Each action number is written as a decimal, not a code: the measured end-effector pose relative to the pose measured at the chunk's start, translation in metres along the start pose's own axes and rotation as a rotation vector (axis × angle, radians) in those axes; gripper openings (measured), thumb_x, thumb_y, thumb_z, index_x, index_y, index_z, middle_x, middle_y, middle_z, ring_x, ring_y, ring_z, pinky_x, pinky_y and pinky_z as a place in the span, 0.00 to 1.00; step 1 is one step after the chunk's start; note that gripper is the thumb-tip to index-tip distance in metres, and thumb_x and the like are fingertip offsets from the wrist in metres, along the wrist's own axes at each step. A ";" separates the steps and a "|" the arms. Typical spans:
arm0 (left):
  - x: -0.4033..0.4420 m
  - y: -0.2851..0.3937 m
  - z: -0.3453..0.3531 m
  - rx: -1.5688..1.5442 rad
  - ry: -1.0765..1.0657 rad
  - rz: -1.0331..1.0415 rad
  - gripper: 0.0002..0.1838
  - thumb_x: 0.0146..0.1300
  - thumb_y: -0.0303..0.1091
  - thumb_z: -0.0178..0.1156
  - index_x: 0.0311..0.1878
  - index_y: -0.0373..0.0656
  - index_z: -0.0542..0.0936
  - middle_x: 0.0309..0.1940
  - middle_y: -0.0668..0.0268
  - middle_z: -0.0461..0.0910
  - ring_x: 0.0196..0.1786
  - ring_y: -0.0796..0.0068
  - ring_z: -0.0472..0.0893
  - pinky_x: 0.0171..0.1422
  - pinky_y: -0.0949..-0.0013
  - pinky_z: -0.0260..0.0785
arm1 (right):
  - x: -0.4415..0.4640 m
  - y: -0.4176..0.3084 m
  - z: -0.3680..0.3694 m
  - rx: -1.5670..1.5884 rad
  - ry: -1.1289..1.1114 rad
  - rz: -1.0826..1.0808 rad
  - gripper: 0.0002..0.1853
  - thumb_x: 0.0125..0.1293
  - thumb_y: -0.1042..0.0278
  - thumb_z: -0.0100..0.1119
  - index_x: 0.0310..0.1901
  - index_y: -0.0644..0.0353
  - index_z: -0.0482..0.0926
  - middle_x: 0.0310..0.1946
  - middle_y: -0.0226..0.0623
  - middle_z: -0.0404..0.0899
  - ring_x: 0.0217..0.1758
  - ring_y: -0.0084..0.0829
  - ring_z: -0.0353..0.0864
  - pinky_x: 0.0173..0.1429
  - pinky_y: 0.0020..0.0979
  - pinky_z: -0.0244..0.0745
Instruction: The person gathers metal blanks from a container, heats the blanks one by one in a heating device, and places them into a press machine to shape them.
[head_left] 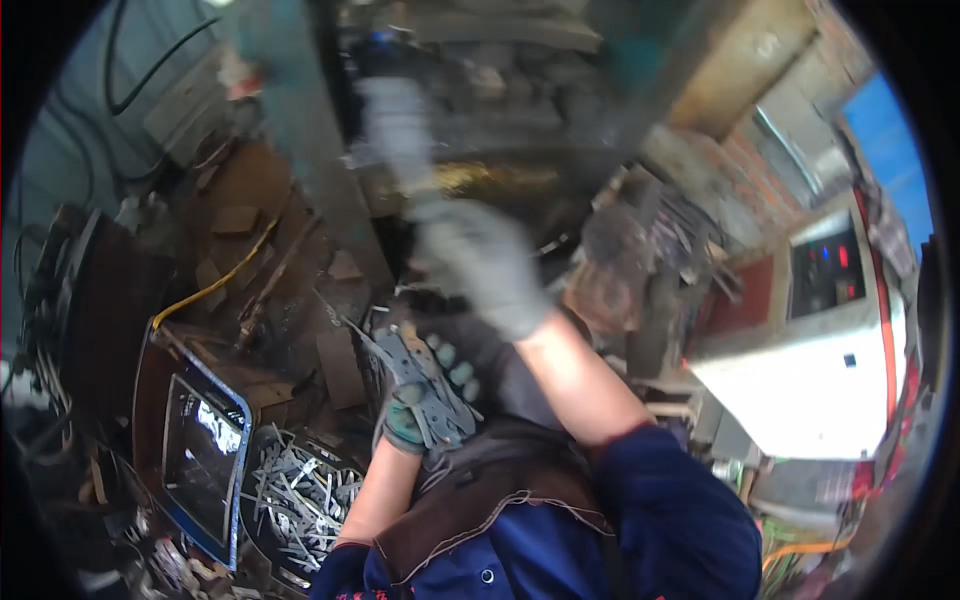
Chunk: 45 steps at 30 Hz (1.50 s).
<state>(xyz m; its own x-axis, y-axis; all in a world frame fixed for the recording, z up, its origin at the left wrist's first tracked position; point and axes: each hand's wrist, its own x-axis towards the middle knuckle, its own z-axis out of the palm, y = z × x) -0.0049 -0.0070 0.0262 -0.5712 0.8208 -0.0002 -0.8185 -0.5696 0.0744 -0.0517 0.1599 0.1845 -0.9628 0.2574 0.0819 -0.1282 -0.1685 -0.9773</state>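
Note:
My left hand (408, 418), in a grey-green glove, is closed around a stack of flat grey metal strips with holes (425, 385) in front of my lap. My right hand (480, 262), in a pale glove, is stretched forward and smeared by motion. A long pale thing (397, 125), wide at its far end and narrow near the fingers, extends from that hand; its exact kind is blurred. Beyond it lies a dark machine opening with a yellowish shiny bar (480, 178).
At lower left stands a container of loose metal strips (300, 500), beside a blue-edged frame (240, 470). A yellow cable (225, 280) crosses the littered floor. To the right is a white control cabinet (810, 390) with a lit display. A green-grey machine post (310, 130) rises ahead.

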 end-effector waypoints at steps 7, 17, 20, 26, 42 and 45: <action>-0.001 -0.006 -0.005 0.025 -0.054 0.020 0.37 0.53 0.29 0.70 0.68 0.49 0.69 0.61 0.67 0.76 0.62 0.60 0.76 0.69 0.52 0.69 | -0.021 0.029 -0.069 0.130 0.020 -0.146 0.28 0.71 0.61 0.60 0.68 0.63 0.66 0.57 0.45 0.77 0.54 0.34 0.81 0.53 0.33 0.80; 0.003 -0.009 -0.011 0.026 -0.130 -0.001 0.37 0.56 0.28 0.65 0.71 0.51 0.66 0.66 0.68 0.74 0.68 0.61 0.73 0.74 0.53 0.64 | -0.073 0.136 -0.314 0.691 0.666 -0.077 0.07 0.73 0.63 0.55 0.41 0.56 0.79 0.27 0.26 0.75 0.27 0.18 0.73 0.32 0.16 0.70; 0.004 -0.009 -0.013 0.062 -0.127 0.020 0.37 0.55 0.29 0.66 0.70 0.50 0.67 0.65 0.66 0.74 0.67 0.59 0.73 0.72 0.52 0.66 | -0.115 0.133 -0.294 0.322 0.724 -0.046 0.07 0.72 0.69 0.53 0.45 0.57 0.80 0.24 0.25 0.70 0.24 0.16 0.68 0.29 0.16 0.64; -0.001 -0.008 -0.004 -0.035 0.010 -0.003 0.37 0.51 0.26 0.70 0.67 0.51 0.70 0.61 0.67 0.77 0.63 0.57 0.76 0.69 0.50 0.68 | -0.072 0.018 -0.172 -0.729 0.332 -0.420 0.11 0.71 0.70 0.53 0.49 0.64 0.80 0.24 0.25 0.68 0.19 0.16 0.63 0.21 0.20 0.54; -0.003 -0.003 -0.015 -0.097 -0.037 -0.026 0.40 0.52 0.25 0.68 0.70 0.52 0.66 0.64 0.66 0.75 0.65 0.54 0.74 0.72 0.48 0.64 | 0.135 -0.027 -0.078 0.066 0.399 0.115 0.01 0.61 0.74 0.62 0.34 0.60 0.79 0.18 0.28 0.74 0.14 0.17 0.67 0.16 0.18 0.58; -0.001 -0.003 -0.014 -0.100 -0.052 -0.041 0.40 0.52 0.25 0.68 0.70 0.52 0.66 0.64 0.66 0.75 0.65 0.55 0.75 0.72 0.48 0.64 | 0.144 -0.026 -0.077 -0.017 0.394 0.171 0.07 0.65 0.65 0.62 0.38 0.58 0.82 0.25 0.25 0.74 0.20 0.16 0.67 0.21 0.18 0.60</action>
<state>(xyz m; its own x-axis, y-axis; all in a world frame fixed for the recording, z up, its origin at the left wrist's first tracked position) -0.0029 -0.0072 0.0116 -0.5352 0.8432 0.0506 -0.8447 -0.5347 -0.0241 -0.1690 0.2751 0.2064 -0.8052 0.5712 -0.1593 0.0326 -0.2256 -0.9737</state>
